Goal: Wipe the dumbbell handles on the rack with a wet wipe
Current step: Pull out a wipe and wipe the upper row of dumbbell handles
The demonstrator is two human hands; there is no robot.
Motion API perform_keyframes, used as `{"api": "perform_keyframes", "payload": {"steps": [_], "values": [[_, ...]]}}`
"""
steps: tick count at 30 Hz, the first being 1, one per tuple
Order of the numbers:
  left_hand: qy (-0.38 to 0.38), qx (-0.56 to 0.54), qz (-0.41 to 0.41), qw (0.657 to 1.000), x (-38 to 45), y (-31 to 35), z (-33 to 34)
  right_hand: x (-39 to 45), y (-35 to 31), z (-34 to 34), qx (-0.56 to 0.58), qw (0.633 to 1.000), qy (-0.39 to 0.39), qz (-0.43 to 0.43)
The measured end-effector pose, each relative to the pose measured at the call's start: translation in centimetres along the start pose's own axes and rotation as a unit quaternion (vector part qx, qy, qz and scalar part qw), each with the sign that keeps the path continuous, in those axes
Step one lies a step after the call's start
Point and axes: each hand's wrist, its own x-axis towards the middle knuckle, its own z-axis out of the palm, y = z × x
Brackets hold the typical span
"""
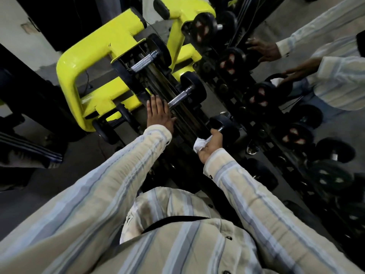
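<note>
Three dumbbells in view on the rack's top tier: one far, one middle, one nearest.
Right hand: fingers curled round the nearest dumbbell's handle with the wet wipe bunched under them.
Left hand: flat, fingers straight, resting on the rack rail beside the middle dumbbell.
Progress: judged under way; nothing shows whether the middle handle or the far dumbbell has been wiped yet.
Long axis: each handle lies crosswise to the rack's rails, running from lower left to upper right.
Nearest dumbbell's head: points toward the rack's mirror side.

Beige, blue-striped long-sleeved shirt
</note>
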Motion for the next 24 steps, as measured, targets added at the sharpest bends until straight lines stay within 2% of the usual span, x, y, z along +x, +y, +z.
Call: {"api": "perform_keyframes", "payload": {"steps": [5, 7, 9, 12, 16, 21, 22, 23, 24], "values": [[-0.003, -0.002, -0.005, 1.000, -0.2, 0.1, -0.1, 0.2, 0.8, 2.0, -0.021, 0.996, 0.045, -0.076], [-0.006, 0.003, -0.006, 1.000, -0.2, 0.1, -0.2, 0.6, 1.5, 2.3, -0.090, 0.986, 0.093, -0.101], [-0.007, 0.004, -0.005, 1.000, -0.2, 0.1, -0.3, 0.7, 1.9, 2.3, -0.139, 0.970, 0.149, -0.134], [-0.009, 0.003, -0.003, 1.000, -0.3, 0.0, -0.4, 1.0, 2.0, 1.8, -0.234, 0.929, 0.172, -0.229], [-0.010, 0.002, 0.000, 1.000, -0.2, 0.0, -0.4, 1.3, 1.7, 0.1, -0.440, 0.830, 0.135, -0.314], [-0.003, 0.007, 0.008, 1.000, -0.3, 0.0, -0.3, 0.6, 3.4, -3.1, -0.727, 0.609, 0.066, -0.309], [-0.001, 0.005, 0.009, 1.000, -0.3, -0.1, -0.3, 0.3, 3.6, -3.5, -0.756, 0.579, 0.045, -0.302], [-0.001, 0.003, 0.009, 1.000, -0.3, -0.1, -0.3, -0.1, 3.8, -3.7, -0.766, 0.569, 0.025, -0.297], [-0.003, 0.001, 0.009, 1.000, -0.3, -0.1, -0.3, -0.6, 3.8, -3.6, -0.768, 0.574, 0.012, -0.286]]}}
